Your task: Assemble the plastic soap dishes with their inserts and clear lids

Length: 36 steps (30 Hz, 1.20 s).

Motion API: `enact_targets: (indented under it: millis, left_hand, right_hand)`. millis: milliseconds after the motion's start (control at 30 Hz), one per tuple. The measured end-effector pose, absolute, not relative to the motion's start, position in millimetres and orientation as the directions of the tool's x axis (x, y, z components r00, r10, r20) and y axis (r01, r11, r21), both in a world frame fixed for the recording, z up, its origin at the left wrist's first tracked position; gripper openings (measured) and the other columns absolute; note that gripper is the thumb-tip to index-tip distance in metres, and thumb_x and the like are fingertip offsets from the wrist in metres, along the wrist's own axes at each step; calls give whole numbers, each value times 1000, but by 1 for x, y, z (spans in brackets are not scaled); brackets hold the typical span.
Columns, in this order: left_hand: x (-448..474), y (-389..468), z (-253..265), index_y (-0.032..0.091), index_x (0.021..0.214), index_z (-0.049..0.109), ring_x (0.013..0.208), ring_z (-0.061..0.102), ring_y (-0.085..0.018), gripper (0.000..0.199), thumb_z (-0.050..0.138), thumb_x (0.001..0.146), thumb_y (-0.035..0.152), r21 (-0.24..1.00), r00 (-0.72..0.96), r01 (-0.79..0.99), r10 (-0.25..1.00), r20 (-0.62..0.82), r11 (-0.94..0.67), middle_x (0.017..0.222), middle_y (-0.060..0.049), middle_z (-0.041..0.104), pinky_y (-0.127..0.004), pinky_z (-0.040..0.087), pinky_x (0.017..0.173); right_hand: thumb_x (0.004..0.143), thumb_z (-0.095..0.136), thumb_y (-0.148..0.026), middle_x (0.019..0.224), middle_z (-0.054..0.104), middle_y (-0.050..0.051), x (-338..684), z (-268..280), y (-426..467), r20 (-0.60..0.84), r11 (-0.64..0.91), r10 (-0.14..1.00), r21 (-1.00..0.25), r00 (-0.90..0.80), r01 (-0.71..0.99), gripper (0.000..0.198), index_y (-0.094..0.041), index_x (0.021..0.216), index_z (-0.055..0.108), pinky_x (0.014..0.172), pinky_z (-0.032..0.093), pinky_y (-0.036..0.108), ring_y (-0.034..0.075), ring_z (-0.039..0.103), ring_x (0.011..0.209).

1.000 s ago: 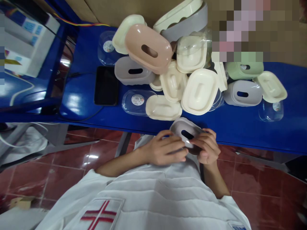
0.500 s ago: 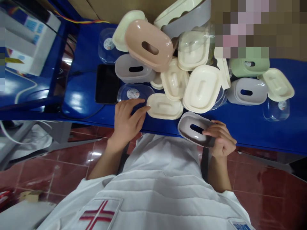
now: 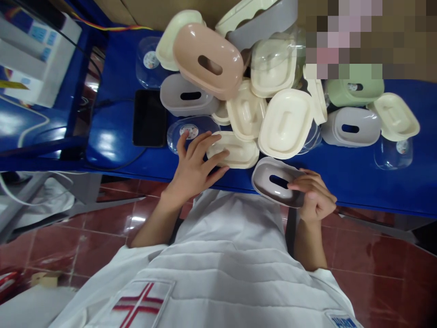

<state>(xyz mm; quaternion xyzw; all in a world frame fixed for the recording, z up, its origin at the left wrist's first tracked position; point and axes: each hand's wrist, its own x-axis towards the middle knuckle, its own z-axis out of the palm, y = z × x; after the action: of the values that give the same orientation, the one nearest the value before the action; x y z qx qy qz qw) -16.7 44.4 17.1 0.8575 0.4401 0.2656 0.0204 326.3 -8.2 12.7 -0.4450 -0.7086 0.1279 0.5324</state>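
Note:
My right hand (image 3: 314,193) grips the right end of a grey oval plastic lid (image 3: 269,182) with a slot in its middle; the lid is tilted at the table's front edge. My left hand (image 3: 198,164) is open, fingers spread over the left part of a cream oval tray (image 3: 241,152) with a raised bar in its centre. Whether the fingertips touch it, I cannot tell. Behind that hand lies a clear plastic cover (image 3: 174,136) with a round sticker. Another cream tray (image 3: 287,125) lies right of the first.
On the blue table (image 3: 109,150) a black phone-like device (image 3: 149,118) lies at left. Behind are a pink slotted lid (image 3: 191,50), a lavender one (image 3: 170,98), a green one (image 3: 372,93) and a grey-lavender one (image 3: 370,127). A white box (image 3: 58,68) stands far left.
My left hand has moved right and spread its fingers over the cream tray. My right hand keeps its hold on the grey lid, almost unmoved.

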Motion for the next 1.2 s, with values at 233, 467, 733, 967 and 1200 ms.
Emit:
enact_targets:
  millis: [233, 467, 733, 967, 1200]
  left_hand:
    - [-16, 46, 17, 31, 131, 71, 151, 56, -36, 29, 74, 102, 33, 282, 476, 740, 772, 420, -610, 158, -12, 63, -69, 31, 130]
    - [-17, 46, 16, 32, 125, 73, 149, 57, -36, 26, 76, 100, 32, 315, 474, 722, 772, 424, -616, 156, -8, 65, -71, 29, 131]
    - [-16, 45, 17, 33, 122, 75, 149, 58, -36, 22, 77, 100, 33, 298, 485, 714, 755, 441, -633, 157, -8, 65, -71, 29, 132]
    - [-17, 46, 16, 33, 123, 76, 149, 58, -36, 23, 77, 99, 31, 311, 486, 717, 767, 419, -624, 157, -7, 65, -71, 30, 131]
    - [-10, 23, 39, 31, 131, 73, 136, 67, -31, 37, 83, 96, 40, 452, 511, 479, 657, 554, -753, 143, -10, 73, -60, 46, 125]
  right_hand:
    - [112, 51, -35, 77, 77, 1, 326, 12, -8, 638, 563, 770, -663, -21, 493, 38, -25, 89, 81, 89, 65, 52, 22, 73, 70]
    - [109, 53, -27, 78, 78, 1, 324, 13, -6, 642, 568, 766, -660, -22, 492, 34, -24, 90, 81, 87, 64, 51, 22, 73, 71]
    - [110, 53, -27, 78, 78, 1, 324, 13, -7, 645, 569, 764, -657, -21, 494, 34, -25, 92, 82, 87, 64, 51, 22, 73, 71]
    - [110, 52, -29, 79, 78, 1, 326, 13, -7, 630, 557, 776, -664, -26, 499, 34, -25, 93, 82, 88, 63, 51, 22, 74, 72]
    - [112, 52, -32, 80, 78, 0, 303, 29, -21, 613, 617, 768, -629, -187, 473, 35, -25, 92, 79, 95, 61, 52, 19, 71, 72]
